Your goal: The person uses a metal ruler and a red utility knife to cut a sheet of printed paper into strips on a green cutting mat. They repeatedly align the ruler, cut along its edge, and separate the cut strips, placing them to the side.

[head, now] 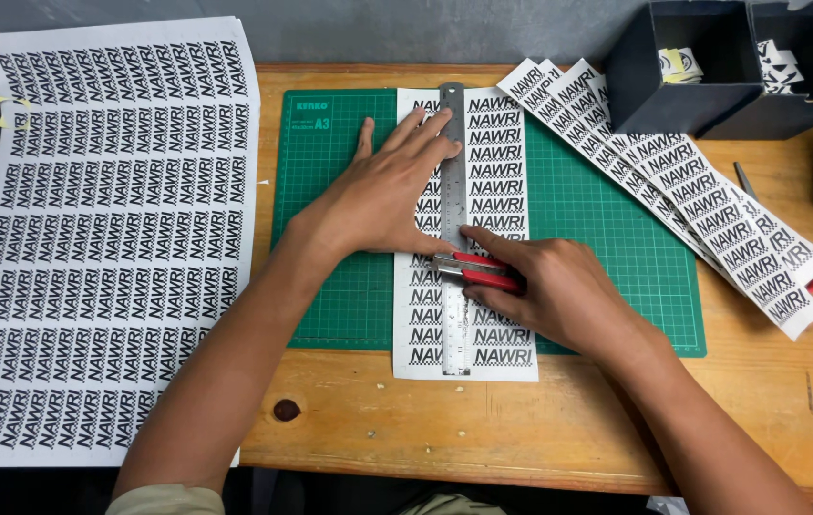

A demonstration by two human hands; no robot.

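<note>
Blade tip of red utility knife (479,271) hidden under right hand (545,291), fingers clenched on its handle against the steel ruler (454,229). Left hand (382,195) flat, fingers spread, pinning ruler on printed label strip (497,181), covering the strip's left column. Strip lies on green cutting mat (607,238), mid-desk. Cut strips (702,205) fanned right; uncut label sheet (111,238) left, bottom edge cut off. 2 dark bins (683,67) top right.

Cutter (479,270) blade, perhaps under right hand (559,296)
</note>
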